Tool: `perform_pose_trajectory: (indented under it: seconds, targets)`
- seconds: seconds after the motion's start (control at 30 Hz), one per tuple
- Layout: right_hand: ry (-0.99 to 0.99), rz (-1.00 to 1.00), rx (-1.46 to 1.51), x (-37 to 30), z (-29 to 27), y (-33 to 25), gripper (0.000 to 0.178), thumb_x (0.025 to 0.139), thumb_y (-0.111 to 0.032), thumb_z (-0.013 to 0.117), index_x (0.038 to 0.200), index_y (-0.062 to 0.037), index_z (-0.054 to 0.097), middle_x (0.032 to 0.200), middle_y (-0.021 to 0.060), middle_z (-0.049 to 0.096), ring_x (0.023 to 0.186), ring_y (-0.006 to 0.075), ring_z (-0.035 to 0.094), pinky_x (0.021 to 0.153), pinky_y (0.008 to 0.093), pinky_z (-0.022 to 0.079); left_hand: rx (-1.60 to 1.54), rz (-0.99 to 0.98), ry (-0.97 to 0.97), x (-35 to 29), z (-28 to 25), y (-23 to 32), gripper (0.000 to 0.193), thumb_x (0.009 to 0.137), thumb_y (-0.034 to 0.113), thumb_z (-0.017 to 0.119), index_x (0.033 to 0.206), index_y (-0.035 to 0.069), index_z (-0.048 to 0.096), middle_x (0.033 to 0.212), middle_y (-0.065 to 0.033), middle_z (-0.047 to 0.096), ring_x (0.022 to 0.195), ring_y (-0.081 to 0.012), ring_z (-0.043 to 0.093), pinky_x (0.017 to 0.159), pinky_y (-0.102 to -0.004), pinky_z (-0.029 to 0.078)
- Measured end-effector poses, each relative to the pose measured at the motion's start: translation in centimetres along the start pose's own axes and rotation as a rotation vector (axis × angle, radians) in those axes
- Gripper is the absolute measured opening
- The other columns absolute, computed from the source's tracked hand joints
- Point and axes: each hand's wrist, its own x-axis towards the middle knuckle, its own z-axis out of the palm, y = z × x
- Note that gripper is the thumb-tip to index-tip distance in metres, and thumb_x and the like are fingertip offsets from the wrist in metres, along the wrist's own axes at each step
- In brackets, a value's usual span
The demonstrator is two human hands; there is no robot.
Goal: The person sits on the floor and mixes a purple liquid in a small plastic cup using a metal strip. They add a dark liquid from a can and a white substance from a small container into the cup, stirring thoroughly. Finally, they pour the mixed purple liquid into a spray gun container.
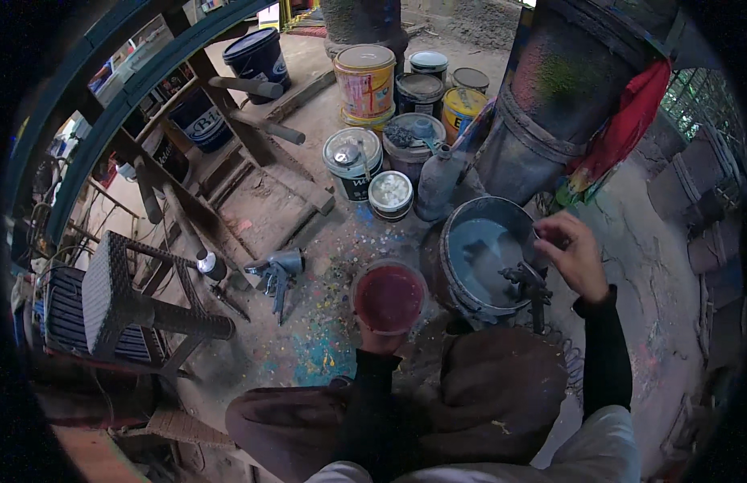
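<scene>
My left hand [379, 342] is closed round the underside of a round tub of dark red paint [389, 298], held level in front of my knees. To the right, my right hand [573, 251] is raised at the rim of a large bucket [448, 270] of murky grey-blue liquid. Its fingers are pinched together; a small dark thing seems to be between them, too small to name. Just below that hand, a dark spray gun [528, 283] hangs at the bucket's near right rim. Another spray gun [278, 278], with a metal cup, lies on the floor to the left.
Several paint cans, including a yellow one [365, 80] and a small one with a whitish top [391, 191], stand ahead beside a grey bottle [438, 183]. A large drum [542, 88] with a red cloth [631, 121] rises at right. A woven stool [120, 298] and wooden frame [252, 137] occupy the left.
</scene>
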Motion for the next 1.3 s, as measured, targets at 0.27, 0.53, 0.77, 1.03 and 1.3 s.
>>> perform_pose_trajectory:
  seconds: [0.27, 0.53, 0.77, 1.03, 1.3]
  targets:
    - [-0.185, 0.093, 0.086, 19.9, 9.2, 10.5, 0.024, 0.082, -0.023, 0.057, 0.078, 0.0001, 0.064, 0.057, 0.004, 0.058, 0.05, 0.0112, 0.055, 0.049, 0.0255, 0.043, -0.258, -0.043, 0.058, 1.0, -2.0, 0.8, 0.039, 0.086, 0.028, 0.05, 0.119, 0.008, 0.045, 0.118, -0.0107, 0.05, 0.105, -0.024, 0.051, 0.083, -0.0371, 0.047]
    - [-0.496, 0.795, 0.25, 28.6, 20.5, 22.2, 0.032, 0.078, -0.034, 0.066, 0.078, -0.0027, 0.057, 0.064, 0.0051, 0.052, 0.049, 0.0145, 0.046, 0.044, 0.0295, 0.039, -0.33, -0.035, 0.164, 2.2, -4.3, 1.6, 0.037, 0.085, 0.026, 0.051, 0.117, 0.007, 0.046, 0.116, -0.011, 0.05, 0.102, -0.023, 0.052, 0.078, -0.0349, 0.048]
    - [-0.446, 0.707, 0.201, 29.5, 22.2, 26.7, 0.027, 0.075, -0.026, 0.07, 0.073, -0.0018, 0.058, 0.058, 0.0069, 0.052, 0.044, 0.0152, 0.046, 0.04, 0.0284, 0.038, -0.357, -0.052, 0.176, 3.1, -4.5, 1.5, 0.036, 0.085, 0.024, 0.053, 0.115, 0.006, 0.047, 0.114, -0.0113, 0.051, 0.099, -0.0221, 0.053, 0.074, -0.033, 0.049]
    - [-0.144, 0.329, 0.336, 25.5, 7.9, 16.3, 0.019, 0.083, -0.012, 0.058, 0.068, -0.0027, 0.051, 0.069, 0.0059, 0.06, 0.056, 0.0114, 0.057, 0.051, 0.0227, 0.046, -0.306, -0.017, 0.134, 2.9, -3.9, 2.0, 0.034, 0.084, 0.023, 0.055, 0.113, 0.005, 0.048, 0.111, -0.0117, 0.052, 0.095, -0.021, 0.054, 0.07, -0.0309, 0.051]
    - [0.24, -0.022, -0.522, 2.0, -5.8, 8.6, 0.015, 0.074, -0.006, 0.064, 0.076, 0.002, 0.052, 0.065, 0.0132, 0.051, 0.057, 0.0212, 0.05, 0.054, 0.0298, 0.04, -0.263, 0.062, 0.063, 2.6, -3.0, 1.4, 0.033, 0.084, 0.021, 0.056, 0.111, 0.004, 0.049, 0.109, -0.0121, 0.053, 0.092, -0.02, 0.056, 0.065, -0.0287, 0.052]
